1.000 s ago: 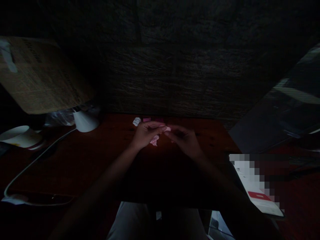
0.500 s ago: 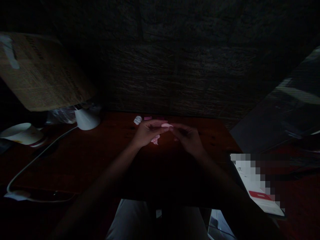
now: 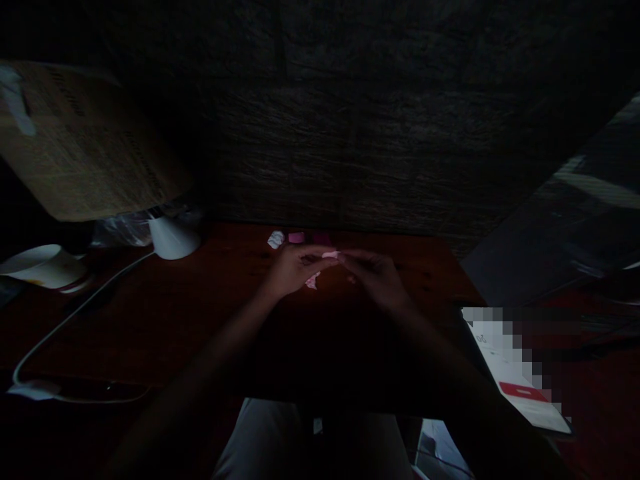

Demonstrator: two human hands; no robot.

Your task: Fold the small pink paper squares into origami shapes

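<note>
Between the fingertips of both hands is a small pale pink piece (image 3: pixel 331 255), soft-looking, its exact kind too dim to make out. My left hand (image 3: pixel 295 267) pinches it from the left, and my right hand (image 3: pixel 376 272) grips its right end. Below the left fingers, a crumpled pink-and-white scrap (image 3: pixel 313 281) lies on the wooden table (image 3: pixel 225 287). Just behind the left hand are a crumpled white lump (image 3: pixel 275 239) and a pink block (image 3: pixel 297 237). A darker magenta piece (image 3: pixel 321 238) sits beside that block.
At the left stands a lamp with a brown paper shade (image 3: pixel 95 147) and white base (image 3: pixel 173 239); its cord (image 3: pixel 75 313) crosses the table. A paper cup (image 3: pixel 43 265) is at the far left. A lit tablet-like screen (image 3: pixel 515 373) lies at right. A dark wall (image 3: pixel 350 133) rises behind.
The pink piece has shifted slightly down and left, and less of it shows between the fingers. More of the pink block and magenta piece behind the left hand is visible.
</note>
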